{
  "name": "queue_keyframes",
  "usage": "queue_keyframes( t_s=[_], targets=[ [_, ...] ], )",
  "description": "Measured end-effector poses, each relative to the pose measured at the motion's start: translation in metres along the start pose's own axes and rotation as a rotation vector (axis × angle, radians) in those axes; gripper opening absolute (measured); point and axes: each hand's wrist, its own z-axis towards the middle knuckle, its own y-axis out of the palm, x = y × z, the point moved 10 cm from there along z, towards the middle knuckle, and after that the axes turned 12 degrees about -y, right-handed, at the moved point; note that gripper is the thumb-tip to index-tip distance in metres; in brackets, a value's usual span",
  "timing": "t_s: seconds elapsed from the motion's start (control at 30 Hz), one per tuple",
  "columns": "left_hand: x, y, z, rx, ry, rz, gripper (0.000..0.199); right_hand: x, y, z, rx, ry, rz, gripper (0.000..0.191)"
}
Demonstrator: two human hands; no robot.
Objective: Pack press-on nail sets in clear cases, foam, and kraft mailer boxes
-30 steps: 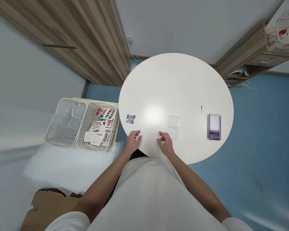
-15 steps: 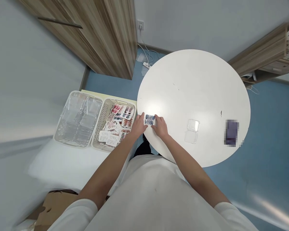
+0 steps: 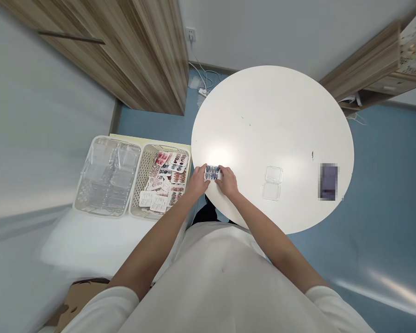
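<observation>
The left hand [image 3: 197,182] and the right hand [image 3: 229,181] meet at a small card [image 3: 212,172], centre of the frame, at the near left edge of a round white table [image 3: 273,106]. Each hand grips one side of the card between thumb and fingers: left hand at its left side, right hand at its right. The card carries two rows of nail-shaped pieces in dark blue and silvery tones. Whether it touches the tabletop or is held just above it cannot be told.

Right of the hands, well apart from them, a clear plastic case [image 3: 272,183] lies open on the table, its two halves one above the other in the frame. Farther right, near the table's right edge, is a purple item [image 3: 328,181], blurred into blocks; its details cannot be read. A small dark mark [image 3: 312,156] shows on the tabletop above and to the left of it.

At left of the frame, two baskets stand side by side. The outer basket [image 3: 78,200] holds clear plastic cases [image 3: 109,173] in piles. The inner basket [image 3: 146,162], just beside the table, holds loose cards [image 3: 169,175], several with red, brown or dark nail-shaped pieces, two with print facing up. A cardboard box [image 3: 81,296] is at lower left, and a wood-grain cabinet [image 3: 131,60] at upper left.
</observation>
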Motion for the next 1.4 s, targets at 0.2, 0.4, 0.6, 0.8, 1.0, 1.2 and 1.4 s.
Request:
queue_keyframes(
  t_s=[0.2, 0.4, 0.6, 0.8, 1.0, 1.2, 1.4],
  targets=[
    [0.018, 0.014, -0.018, -0.022, 0.038, -0.028, 0.062, 0.011, -0.012, -0.028, -0.024, -0.009, 0.183, 0.066],
    [0.065, 0.051, -0.049, -0.087, 0.138, -0.053, 0.06, 0.04, -0.055, -0.08, -0.001, -0.019, 0.176, 0.062],
    [0.125, 0.098, -0.075, -0.146, 0.229, 0.025, 0.06, 0.086, -0.105, -0.128, 0.03, -0.029, 0.164, 0.059],
    [0.158, 0.134, -0.077, -0.173, 0.231, 0.118, 0.061, 0.125, -0.137, -0.145, 0.05, -0.045, 0.112, 0.058],
    [0.167, 0.148, -0.066, -0.141, 0.199, 0.182, 0.062, 0.142, -0.143, -0.138, 0.018, -0.081, 0.1, 0.058],
    [0.166, 0.157, -0.061, -0.156, 0.152, 0.17, 0.063, 0.149, -0.137, -0.132, -0.004, -0.1, 0.095, 0.058],
    [0.165, 0.163, -0.061, -0.16, 0.167, 0.153, 0.065, 0.153, -0.134, -0.131, -0.006, -0.107, 0.074, 0.059]
  ],
)
